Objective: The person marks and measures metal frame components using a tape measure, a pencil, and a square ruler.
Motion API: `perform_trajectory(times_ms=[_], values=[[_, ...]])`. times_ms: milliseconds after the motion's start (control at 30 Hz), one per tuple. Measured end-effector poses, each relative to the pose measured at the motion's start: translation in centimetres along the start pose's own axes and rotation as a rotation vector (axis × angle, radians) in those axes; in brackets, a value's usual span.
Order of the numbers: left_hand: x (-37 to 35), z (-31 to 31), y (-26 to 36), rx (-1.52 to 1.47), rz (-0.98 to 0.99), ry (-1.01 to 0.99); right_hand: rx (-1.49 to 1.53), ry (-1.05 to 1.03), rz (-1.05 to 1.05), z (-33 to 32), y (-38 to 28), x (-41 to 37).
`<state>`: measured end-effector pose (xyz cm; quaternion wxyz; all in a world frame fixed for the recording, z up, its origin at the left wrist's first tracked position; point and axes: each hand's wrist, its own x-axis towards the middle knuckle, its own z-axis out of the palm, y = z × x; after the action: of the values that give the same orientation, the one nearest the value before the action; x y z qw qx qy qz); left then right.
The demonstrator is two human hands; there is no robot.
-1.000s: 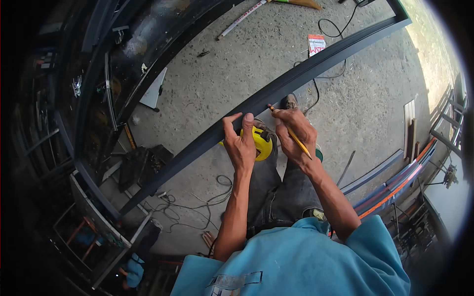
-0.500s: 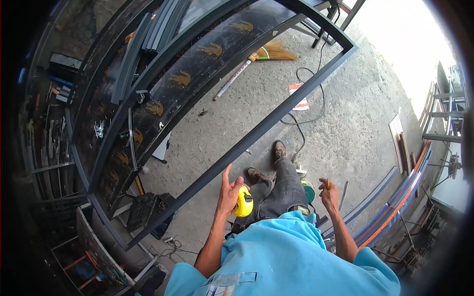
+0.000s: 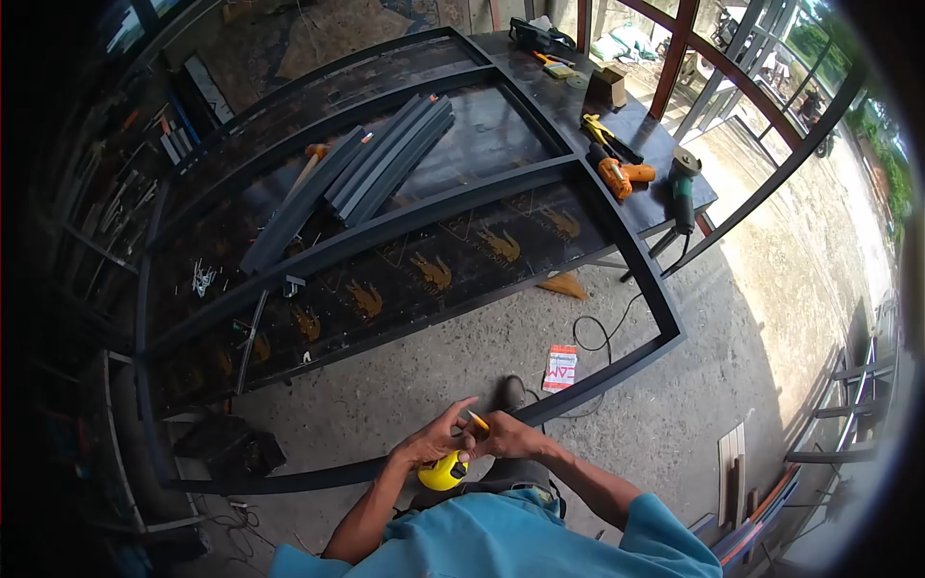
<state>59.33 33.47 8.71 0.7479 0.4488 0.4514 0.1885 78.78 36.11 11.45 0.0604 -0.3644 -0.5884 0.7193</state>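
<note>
Dark workbench (image 3: pixel 482 144) carrying grey bars (image 3: pixel 385 164), orange drill (image 3: pixel 617 175), green grinder (image 3: pixel 684 178), concrete floor (image 3: pixel 434 366) with red-and-white packet (image 3: pixel 562 368), black cable (image 3: pixel 602 332)

No legible text: red print on the floor packet (image 3: pixel 562 368) too small to read

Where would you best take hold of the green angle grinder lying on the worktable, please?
Probably grip the angle grinder around its slim green body, behind the round head, coming from the open floor side of the worktable: its tail points toward that table edge. The left hand holds the tape measure and the right hand the pencil, so free one first.
</note>
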Motion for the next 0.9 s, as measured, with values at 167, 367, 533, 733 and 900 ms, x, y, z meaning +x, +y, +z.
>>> perform_trajectory(times_ms=[167,367,533,733,900], values=[[5.3,-8.2,6.5,0.262,-0.046,0.221,0.070,0.305,-0.063,-21.6,-4.2,2.7],[1.5,-27.4,8.0,0.413,-0.187,0.686,0.000,1.138,-0.108,-52.1,-1.7,10.9],[2.8,-31.5,11.8,0.854,-0.189,0.820,-0.262,1.167,-0.020,-56.5,-2.3,16.3],[6.0,-34.0,15.9,0.918,-0.387,0.861,-0.751,1.161,0.283,-59.5,-1.3,19.5],[8.4,-39.7,12.8,1.034,-0.268,0.798,-0.537,1.090,-0.045,-56.4,-1.6,16.9]])
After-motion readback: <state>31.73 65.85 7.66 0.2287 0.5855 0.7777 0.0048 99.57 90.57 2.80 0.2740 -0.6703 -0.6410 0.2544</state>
